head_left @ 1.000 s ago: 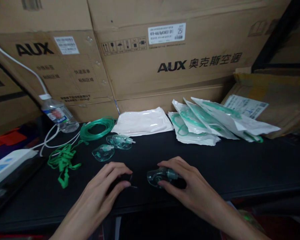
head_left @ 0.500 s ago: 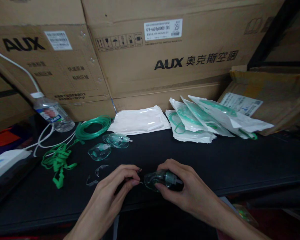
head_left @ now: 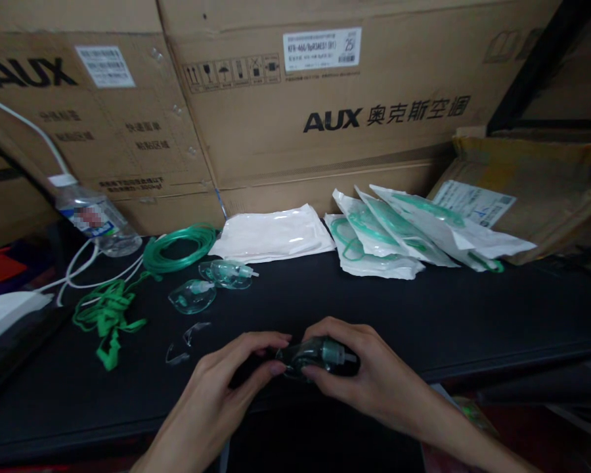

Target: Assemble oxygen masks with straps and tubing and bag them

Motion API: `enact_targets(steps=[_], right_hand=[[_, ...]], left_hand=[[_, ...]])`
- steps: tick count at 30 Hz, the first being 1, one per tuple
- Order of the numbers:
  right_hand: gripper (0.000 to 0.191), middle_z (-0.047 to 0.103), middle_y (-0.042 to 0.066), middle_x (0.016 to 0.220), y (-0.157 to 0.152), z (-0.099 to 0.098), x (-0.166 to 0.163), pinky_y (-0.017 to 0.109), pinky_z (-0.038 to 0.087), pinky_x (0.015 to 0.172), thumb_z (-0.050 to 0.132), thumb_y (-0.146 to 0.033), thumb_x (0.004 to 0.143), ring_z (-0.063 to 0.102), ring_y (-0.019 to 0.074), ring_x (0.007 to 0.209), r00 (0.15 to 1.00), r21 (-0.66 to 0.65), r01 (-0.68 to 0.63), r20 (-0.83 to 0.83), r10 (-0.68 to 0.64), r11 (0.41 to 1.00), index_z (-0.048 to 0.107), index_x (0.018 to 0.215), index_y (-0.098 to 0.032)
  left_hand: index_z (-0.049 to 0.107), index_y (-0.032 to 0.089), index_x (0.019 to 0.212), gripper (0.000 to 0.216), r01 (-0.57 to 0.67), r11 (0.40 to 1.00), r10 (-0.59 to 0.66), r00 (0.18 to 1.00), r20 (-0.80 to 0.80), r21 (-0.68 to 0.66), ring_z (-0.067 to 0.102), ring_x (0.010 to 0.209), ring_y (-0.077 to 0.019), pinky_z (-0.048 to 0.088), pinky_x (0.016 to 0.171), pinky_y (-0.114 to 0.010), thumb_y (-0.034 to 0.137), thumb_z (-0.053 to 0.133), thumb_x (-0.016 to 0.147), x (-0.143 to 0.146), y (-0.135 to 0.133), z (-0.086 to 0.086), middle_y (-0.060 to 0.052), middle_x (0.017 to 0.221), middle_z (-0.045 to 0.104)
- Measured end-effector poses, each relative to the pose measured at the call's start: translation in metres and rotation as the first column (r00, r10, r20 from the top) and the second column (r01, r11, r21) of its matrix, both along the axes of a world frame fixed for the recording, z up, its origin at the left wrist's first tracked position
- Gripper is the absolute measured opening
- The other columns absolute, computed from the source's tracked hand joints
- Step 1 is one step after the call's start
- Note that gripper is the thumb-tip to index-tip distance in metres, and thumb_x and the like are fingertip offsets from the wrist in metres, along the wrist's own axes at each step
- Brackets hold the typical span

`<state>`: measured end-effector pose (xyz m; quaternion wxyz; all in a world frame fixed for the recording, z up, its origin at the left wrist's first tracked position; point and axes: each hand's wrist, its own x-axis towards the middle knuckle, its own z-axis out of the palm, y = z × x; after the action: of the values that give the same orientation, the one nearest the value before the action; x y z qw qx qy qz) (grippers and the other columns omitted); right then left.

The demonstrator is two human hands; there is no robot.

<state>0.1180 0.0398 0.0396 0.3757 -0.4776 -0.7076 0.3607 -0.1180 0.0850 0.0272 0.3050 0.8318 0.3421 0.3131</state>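
Note:
My right hand (head_left: 362,368) grips a clear green-tinted oxygen mask (head_left: 315,355) near the front edge of the black table (head_left: 473,322). My left hand (head_left: 231,378) has its fingers pinched against the mask's left end; whatever small part it may hold is hidden. Two small clear metal-like clips (head_left: 184,345) lie just left of my left hand. Further back lie two more clear masks (head_left: 209,284), a coil of green tubing (head_left: 177,246) and a heap of green elastic straps (head_left: 106,315).
Sealed mask packets (head_left: 398,240) and a flat white bag (head_left: 273,233) lie at the back, against large cardboard boxes (head_left: 325,112). A water bottle (head_left: 91,217), white cables and a power strip (head_left: 4,309) sit on the left. An open carton (head_left: 536,190) stands at right.
My left hand lifted off the table, uncovering the two clips, and closed in on the mask's left end. My right hand raised the mask slightly and tightened round it.

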Motion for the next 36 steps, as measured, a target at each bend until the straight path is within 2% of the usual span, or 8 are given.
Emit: enact_targets(steps=[7, 12, 20, 30, 36], right_hand=[[0.016, 0.069, -0.003, 0.093, 0.0007, 0.0004, 0.0000, 0.024, 0.045, 0.077, 0.073, -0.016, 0.086, 0.063, 0.0135, 0.084, 1.000, -0.005, -0.019, -0.009, 0.019, 1.000, 0.068, 0.100, -0.022], [0.017, 0.070, -0.002, 0.092, 0.0011, 0.0003, -0.0002, 0.024, 0.046, 0.076, 0.073, -0.016, 0.086, 0.064, 0.0135, 0.083, 0.999, 0.003, -0.035, -0.021, 0.035, 0.999, 0.069, 0.101, -0.022], [0.015, 0.070, -0.002, 0.092, 0.0006, -0.0006, 0.0004, 0.025, 0.047, 0.076, 0.074, -0.019, 0.087, 0.064, 0.0138, 0.083, 0.999, 0.003, -0.037, -0.009, 0.037, 0.999, 0.069, 0.101, -0.023], [0.016, 0.072, -0.001, 0.090, -0.0009, 0.0035, -0.0013, 0.025, 0.047, 0.075, 0.073, -0.015, 0.086, 0.065, 0.0150, 0.082, 0.999, 0.047, -0.042, 0.013, 0.041, 0.998, 0.069, 0.099, -0.022], [0.018, 0.072, -0.002, 0.094, -0.0009, 0.0045, 0.0032, 0.023, 0.049, 0.077, 0.076, -0.018, 0.086, 0.066, 0.0131, 0.083, 0.995, 0.020, -0.083, -0.050, 0.084, 0.996, 0.069, 0.102, -0.022]], left_hand=[[0.072, 0.034, 0.111, 0.020, 0.027, 0.999, -0.025, 0.998, 0.063, -0.024, 0.075, 0.100, -0.0143, 0.058, 0.089, -0.020, 0.024, 0.069, 0.094, 0.0001, 0.0009, 0.0049, 0.006, 0.112, 0.078], [0.074, 0.035, 0.111, 0.020, 0.006, 0.997, -0.004, 0.999, 0.033, -0.073, 0.075, 0.096, -0.0144, 0.059, 0.085, -0.020, 0.027, 0.070, 0.093, -0.0007, 0.0016, 0.0059, 0.006, 0.109, 0.078], [0.076, 0.035, 0.107, 0.021, 0.004, 0.997, 0.000, 0.999, 0.050, -0.079, 0.074, 0.093, -0.0141, 0.058, 0.084, -0.020, 0.026, 0.076, 0.088, -0.0001, 0.0016, 0.0047, 0.006, 0.106, 0.078], [0.080, 0.029, 0.099, 0.018, -0.047, 0.994, 0.054, 0.996, 0.069, -0.103, 0.072, 0.079, -0.0162, 0.058, 0.072, -0.022, 0.028, 0.082, 0.081, 0.0023, 0.0028, 0.0066, 0.002, 0.090, 0.078], [0.080, 0.033, 0.099, 0.018, -0.060, 0.990, 0.070, 0.995, 0.070, -0.129, 0.072, 0.079, -0.0146, 0.057, 0.072, -0.019, 0.031, 0.082, 0.081, -0.0007, 0.0035, 0.0077, 0.005, 0.089, 0.078]])
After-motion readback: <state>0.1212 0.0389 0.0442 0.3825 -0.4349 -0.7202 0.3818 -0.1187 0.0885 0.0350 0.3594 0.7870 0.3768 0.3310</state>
